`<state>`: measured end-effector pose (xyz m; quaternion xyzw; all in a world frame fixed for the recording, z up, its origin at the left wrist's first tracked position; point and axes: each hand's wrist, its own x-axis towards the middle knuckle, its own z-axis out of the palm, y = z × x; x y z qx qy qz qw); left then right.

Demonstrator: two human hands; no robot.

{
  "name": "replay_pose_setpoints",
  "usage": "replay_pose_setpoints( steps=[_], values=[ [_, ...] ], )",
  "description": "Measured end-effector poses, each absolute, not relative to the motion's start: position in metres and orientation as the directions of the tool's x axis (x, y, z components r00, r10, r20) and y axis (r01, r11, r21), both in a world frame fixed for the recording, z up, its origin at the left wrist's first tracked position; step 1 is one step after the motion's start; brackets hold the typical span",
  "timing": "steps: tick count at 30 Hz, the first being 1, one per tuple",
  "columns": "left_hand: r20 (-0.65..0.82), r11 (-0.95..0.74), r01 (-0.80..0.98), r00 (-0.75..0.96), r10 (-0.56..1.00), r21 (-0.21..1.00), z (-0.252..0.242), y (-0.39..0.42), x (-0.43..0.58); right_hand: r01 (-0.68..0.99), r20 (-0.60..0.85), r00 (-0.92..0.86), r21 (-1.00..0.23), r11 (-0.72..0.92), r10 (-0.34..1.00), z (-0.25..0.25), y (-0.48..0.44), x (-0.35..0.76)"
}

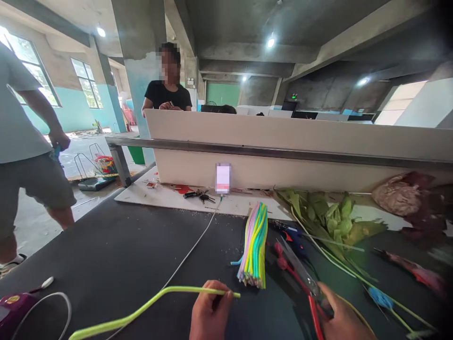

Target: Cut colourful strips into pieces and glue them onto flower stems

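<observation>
My left hand is closed in a pinch on a long lime-green pipe cleaner that curves away to the lower left across the black table. My right hand is wrapped round the red handles of scissors, whose blades point up and left. Between and beyond both hands lies a bundle of pastel pipe cleaners, with a loose blue one beside it.
Green artificial leaves and stems and pink fabric flowers lie at the right. A white cable, keys, a phone and a white partition stand behind. Two people stand at the left and beyond the partition.
</observation>
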<state>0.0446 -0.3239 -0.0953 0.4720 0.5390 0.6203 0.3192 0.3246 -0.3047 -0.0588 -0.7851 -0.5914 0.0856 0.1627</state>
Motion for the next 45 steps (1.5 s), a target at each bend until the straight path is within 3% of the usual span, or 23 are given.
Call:
replay_pose_setpoints(
  steps=[9, 15, 21, 26, 32, 37, 40, 43, 44, 45],
  values=[
    [0.140, -0.159, -0.055, -0.257, 0.956, 0.986, -0.074, -0.338, 0.025, 0.933, 0.134, 0.161, -0.344, -0.106, 0.978, -0.043, -0.319, 0.291],
    [0.125, -0.164, -0.153, -0.235, 0.964, 0.974, -0.080, -0.341, 0.016, 0.856, 0.077, 0.227, -0.491, -0.161, 0.971, -0.022, -0.328, 0.282],
    [0.112, -0.170, -0.240, -0.238, 0.965, 0.956, -0.077, -0.342, 0.015, 0.620, -0.066, 0.239, -0.757, -0.205, 0.969, -0.003, -0.356, 0.253],
    [0.109, -0.177, -0.308, -0.227, 0.968, 0.935, -0.074, -0.343, 0.015, 0.343, -0.166, -0.008, -0.927, -0.153, 0.986, -0.001, -0.389, 0.219],
    [0.124, -0.148, -0.336, -0.093, 0.988, 0.930, -0.065, -0.358, 0.021, 0.068, -0.149, -0.142, -0.988, -0.140, 0.979, -0.012, -0.376, 0.172],
    [0.111, -0.116, -0.341, -0.034, 0.993, 0.933, -0.061, -0.365, 0.029, -0.041, -0.054, -0.205, -0.997, -0.063, 0.977, -0.019, -0.359, 0.152],
    [0.024, -0.016, -0.220, 0.033, 0.999, 0.975, -0.057, -0.374, 0.029, -0.072, 0.003, -0.209, -0.997, -0.012, 0.978, -0.018, -0.358, 0.153],
    [-0.143, 0.082, 0.221, 0.276, 0.951, 0.972, -0.047, -0.395, 0.020, -0.078, 0.031, -0.200, -0.997, 0.015, 0.979, -0.017, -0.360, 0.156],
    [-0.086, -0.007, 0.334, 0.263, 0.961, 0.943, -0.042, -0.402, 0.015, -0.077, 0.031, -0.199, -0.997, 0.016, 0.979, -0.018, -0.361, 0.156],
    [0.059, -0.160, 0.424, 0.241, 0.969, 0.891, -0.037, -0.407, 0.010, -0.077, 0.028, -0.201, -0.997, 0.012, 0.979, -0.020, -0.362, 0.155]
  ],
)
